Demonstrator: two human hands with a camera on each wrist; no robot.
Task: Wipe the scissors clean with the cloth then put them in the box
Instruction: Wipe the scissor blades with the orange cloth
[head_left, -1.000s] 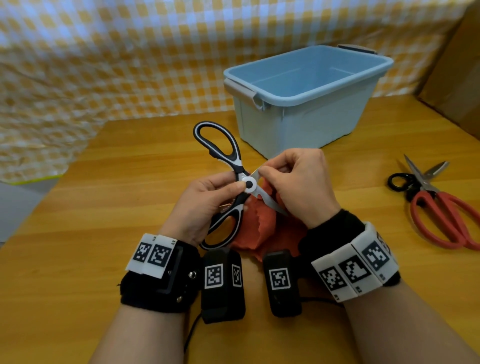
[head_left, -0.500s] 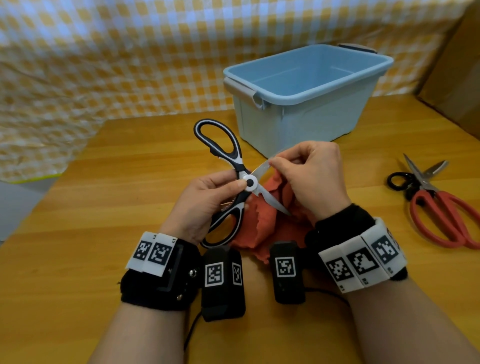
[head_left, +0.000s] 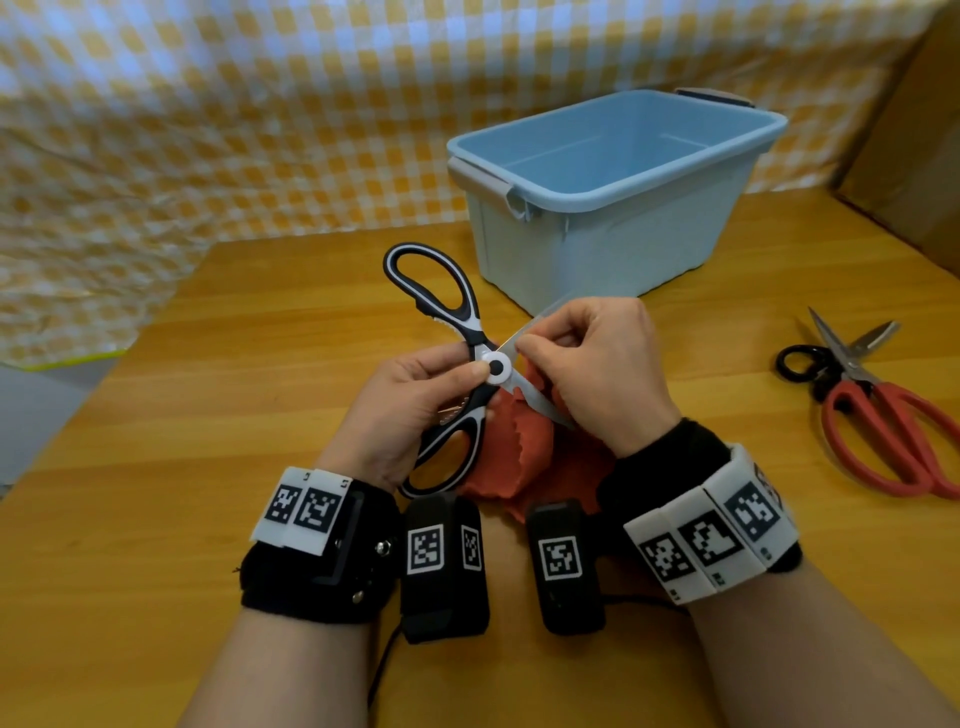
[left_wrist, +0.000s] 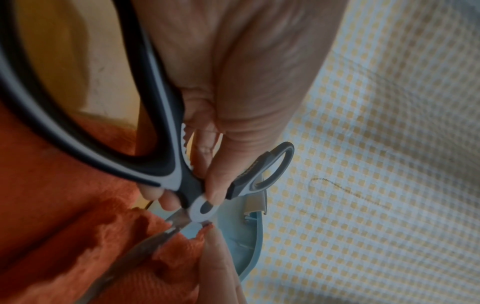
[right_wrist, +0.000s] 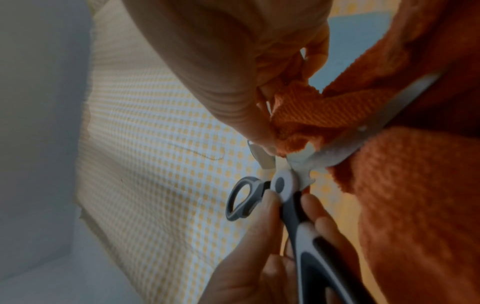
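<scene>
Pinching a fold of the orange cloth (head_left: 519, 457) round one bare blade close to the pivot, the right hand (head_left: 597, 374) risks a nick if the terry slips off the steel edge, or if the left thumb lets the open blades swing together. The left hand (head_left: 410, 410) grips the black-and-white kitchen scissors (head_left: 470, 364) at the pivot disc, fingers (right_wrist: 319, 224) curled behind the lower handle, holding them above the worktop (head_left: 208, 415). Smooth moulded loops, a toothed inner grip and plain metal blades meet the soft, nubbly towelling. The pale blue plastic box (head_left: 613, 208) stands open at one o'clock, near; red-handled shears (head_left: 883, 415) lie at three o'clock, well apart.
</scene>
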